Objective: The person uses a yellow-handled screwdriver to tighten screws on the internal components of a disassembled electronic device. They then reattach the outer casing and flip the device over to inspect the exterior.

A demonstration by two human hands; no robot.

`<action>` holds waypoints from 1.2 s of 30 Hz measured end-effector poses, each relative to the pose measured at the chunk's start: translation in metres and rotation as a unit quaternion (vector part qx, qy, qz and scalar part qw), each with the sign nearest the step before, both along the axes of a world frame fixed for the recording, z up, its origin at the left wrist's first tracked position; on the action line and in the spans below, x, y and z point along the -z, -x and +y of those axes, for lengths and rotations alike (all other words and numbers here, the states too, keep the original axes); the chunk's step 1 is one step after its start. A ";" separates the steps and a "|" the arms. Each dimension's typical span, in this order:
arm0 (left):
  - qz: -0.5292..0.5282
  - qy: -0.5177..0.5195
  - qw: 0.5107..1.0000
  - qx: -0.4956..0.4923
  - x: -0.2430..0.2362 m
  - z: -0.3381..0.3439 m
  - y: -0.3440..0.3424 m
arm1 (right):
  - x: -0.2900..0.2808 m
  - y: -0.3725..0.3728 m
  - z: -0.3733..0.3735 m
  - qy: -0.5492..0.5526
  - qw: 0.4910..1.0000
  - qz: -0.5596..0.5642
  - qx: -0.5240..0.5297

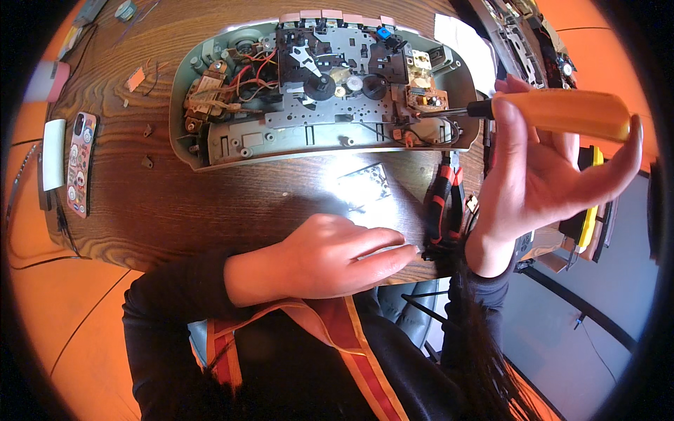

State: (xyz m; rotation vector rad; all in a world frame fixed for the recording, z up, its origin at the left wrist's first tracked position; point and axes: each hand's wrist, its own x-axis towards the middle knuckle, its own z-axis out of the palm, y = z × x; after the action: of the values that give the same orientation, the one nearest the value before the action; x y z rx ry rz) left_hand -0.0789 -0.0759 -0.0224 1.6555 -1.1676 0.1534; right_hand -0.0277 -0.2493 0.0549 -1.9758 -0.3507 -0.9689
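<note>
Nearest the camera, the left hand (330, 256) lies flat on the tabletop (175, 203), fingers together and extended, its grip on nothing. Beside its fingertips lie red-and-black pliers (444, 203). Higher up, the right hand (540, 175) has its grip closed around a screwdriver (554, 112) with an orange handle; the dark shaft reaches left to a small circuit board (425, 98) inside the opened casing (203, 151), where the tip is hard to make out among wires. Glare hides a small flat piece (368, 182) before the casing. At the left edge lies a phone (81, 165).
</note>
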 end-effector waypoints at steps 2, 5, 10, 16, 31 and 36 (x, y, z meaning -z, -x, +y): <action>0.000 -0.001 1.000 -0.001 0.001 0.000 0.000 | 0.001 -0.005 -0.001 -0.028 0.999 0.004 -0.023; 0.001 -0.015 1.000 0.002 0.002 0.001 -0.002 | 0.000 -0.007 -0.003 -0.014 0.993 0.002 -0.117; 0.014 -0.016 1.000 0.008 0.004 0.000 -0.003 | 0.003 -0.004 0.001 0.041 0.999 -0.022 -0.004; 0.017 -0.014 1.000 -0.009 0.003 -0.001 -0.002 | -0.007 0.000 -0.001 -0.031 0.988 0.064 -0.137; -0.018 -0.032 0.999 0.017 0.003 0.002 0.002 | -0.015 -0.001 -0.006 -0.089 0.982 0.073 -0.152; -0.003 -0.023 1.000 0.004 0.006 0.001 0.000 | -0.006 0.002 0.001 0.070 0.996 0.036 -0.036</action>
State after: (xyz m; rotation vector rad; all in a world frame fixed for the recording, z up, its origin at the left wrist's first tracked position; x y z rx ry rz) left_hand -0.0788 -0.0747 -0.0281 1.6908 -1.1893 0.1275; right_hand -0.0301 -0.2483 0.0605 -2.1040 -0.4572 -0.8456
